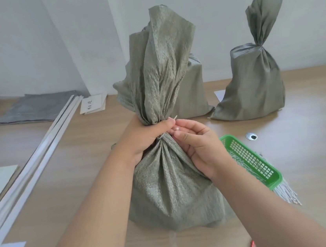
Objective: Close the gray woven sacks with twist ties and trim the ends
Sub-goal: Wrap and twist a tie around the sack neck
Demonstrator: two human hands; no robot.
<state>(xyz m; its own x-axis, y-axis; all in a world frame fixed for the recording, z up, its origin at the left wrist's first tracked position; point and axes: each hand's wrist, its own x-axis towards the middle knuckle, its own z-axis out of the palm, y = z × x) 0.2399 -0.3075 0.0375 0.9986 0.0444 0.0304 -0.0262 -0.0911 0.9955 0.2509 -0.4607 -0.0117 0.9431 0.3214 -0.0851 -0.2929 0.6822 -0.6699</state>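
Flat sacks (35, 108): a grey stack lying flat at the far left of the table (94, 172), near the wall.
White strips (38, 153): long and narrow, running diagonally just right of that stack.
Left hand (145, 137): fingers curled tight round the gathered neck of the near sack, thumb across the front.
Near sack (171, 179): upright mid-table, directly before the person, neck bunched, loose top fanning upward.
Twist tie (175, 118): a thin pale end pokes out at the neck, between both hands.
Right hand (200, 149): fingers bent, tips pinching the tie beside the left thumb.
Middle sack (191, 95): behind the near one, mostly hidden.
Green basket (250, 159): right of the near sack, holding spare ties (285, 192) that jut past its near end.
Far sack (255, 83): upright at the right, neck cinched, well apart.
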